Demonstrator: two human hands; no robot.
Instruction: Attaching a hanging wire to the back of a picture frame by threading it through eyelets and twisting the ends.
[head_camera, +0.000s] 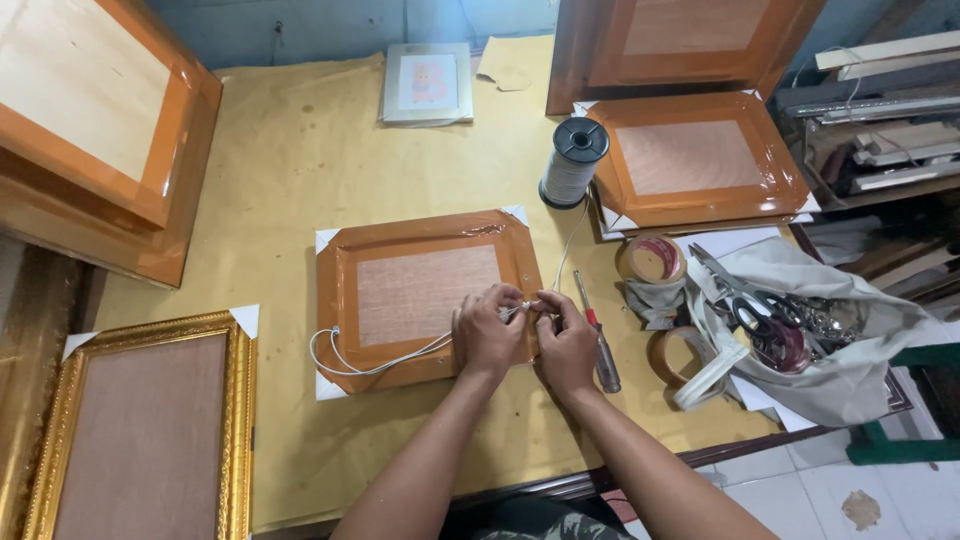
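**Hands at right edge of taped frame, pinching white cord**

Big yellow-paper-covered table, filling most of view. Far left: stack of large orange-brown frames, face down, overhanging table edge. Near left: gold ornate frame w/ brown backing, white corner guards. Far right: dark wood frame leaning upright, and just below it an orange taped frame lying flat. Far centre: small silver frame w/ pale picture. Right, near side: crumpled grey cloth bag holding scissors & metal bits.

Centre: taped frame, back up, brown tape round edges, white corner guards, lying flat between gold frame and bag. White cord looped across its near-left part, running right to the hands, then up to grey cord spool standing upright far-right of frame.

Left hand closed, fingertips pinching cord at frame's right edge. Right hand closed too, pinching same cord, touching left hand. Exact knot or fixing under fingers: cannot tell.

Just right of right hand: screwdriver w/ red band, flat on table. Further right: two tape rolls, near bag.
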